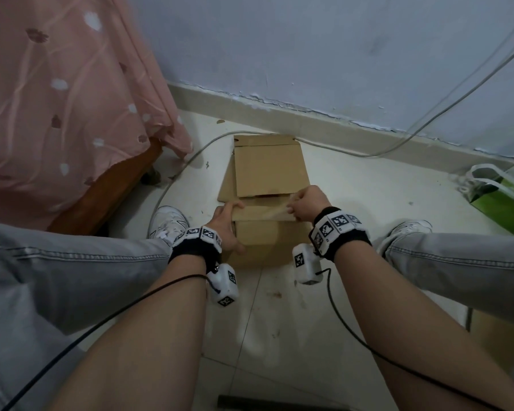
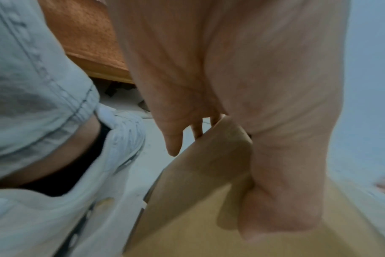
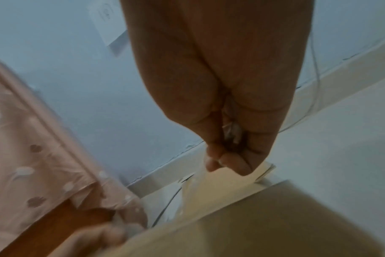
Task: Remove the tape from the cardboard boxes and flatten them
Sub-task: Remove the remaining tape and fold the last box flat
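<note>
A brown cardboard box [image 1: 269, 170] stands on the floor between my feet, its far flaps loose and its near flap [image 1: 258, 213] lying across the top. My left hand [image 1: 229, 215] holds the box's near left corner, thumb [image 2: 275, 217] down the front face and fingers [image 2: 174, 139] over the other side. At the flap's right end my right hand [image 1: 294, 207] pinches a strip of clear tape [image 3: 193, 182] between thumb and fingertips [image 3: 231, 165]. The strip runs from the pinch down to the cardboard [image 3: 231, 187].
A bed with a pink cover [image 1: 57, 99] and wooden frame [image 1: 107, 188] stands at the left. Along the wall runs a white cable [image 1: 398, 143]. A green bag [image 1: 505, 197] sits at the right, more cardboard [image 1: 493, 336] under my right leg. My white shoes [image 1: 168, 223] flank the box.
</note>
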`<state>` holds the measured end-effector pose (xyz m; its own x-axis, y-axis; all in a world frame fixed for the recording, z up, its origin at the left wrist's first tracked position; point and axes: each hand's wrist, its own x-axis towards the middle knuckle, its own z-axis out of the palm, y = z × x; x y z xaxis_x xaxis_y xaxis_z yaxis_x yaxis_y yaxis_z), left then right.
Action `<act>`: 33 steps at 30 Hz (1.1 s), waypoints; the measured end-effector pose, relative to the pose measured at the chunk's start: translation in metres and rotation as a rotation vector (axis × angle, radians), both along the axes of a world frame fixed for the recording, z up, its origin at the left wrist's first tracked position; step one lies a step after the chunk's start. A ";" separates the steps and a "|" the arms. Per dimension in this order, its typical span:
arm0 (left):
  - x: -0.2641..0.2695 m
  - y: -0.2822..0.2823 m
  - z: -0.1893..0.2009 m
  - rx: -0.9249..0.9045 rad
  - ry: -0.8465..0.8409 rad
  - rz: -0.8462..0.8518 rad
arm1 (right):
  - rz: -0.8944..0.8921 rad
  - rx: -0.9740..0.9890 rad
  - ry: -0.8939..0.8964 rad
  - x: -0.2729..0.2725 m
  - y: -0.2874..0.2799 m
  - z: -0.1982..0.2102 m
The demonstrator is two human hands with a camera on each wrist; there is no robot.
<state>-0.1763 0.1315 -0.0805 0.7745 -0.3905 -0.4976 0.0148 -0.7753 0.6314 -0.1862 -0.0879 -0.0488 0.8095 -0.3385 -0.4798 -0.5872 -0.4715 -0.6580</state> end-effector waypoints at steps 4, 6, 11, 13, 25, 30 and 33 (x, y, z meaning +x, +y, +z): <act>-0.002 0.014 -0.008 0.070 0.028 0.010 | -0.179 0.015 0.016 -0.008 -0.035 -0.003; -0.001 0.009 -0.008 0.063 0.039 0.006 | -0.221 0.023 0.019 -0.010 -0.043 -0.006; 0.004 0.010 -0.012 0.076 0.063 0.050 | -0.306 -0.062 -0.046 -0.006 -0.039 -0.011; 0.006 0.015 -0.014 0.110 0.063 0.061 | -0.328 -0.104 -0.065 -0.006 -0.038 -0.013; 0.009 0.024 -0.018 0.199 0.106 0.070 | -0.665 -0.229 -0.125 -0.012 -0.065 -0.014; 0.011 0.035 -0.023 0.237 0.137 0.088 | -0.755 -0.193 -0.132 -0.023 -0.065 -0.017; 0.012 0.035 -0.024 0.345 0.084 0.066 | -0.754 -0.093 -0.099 -0.022 -0.064 -0.012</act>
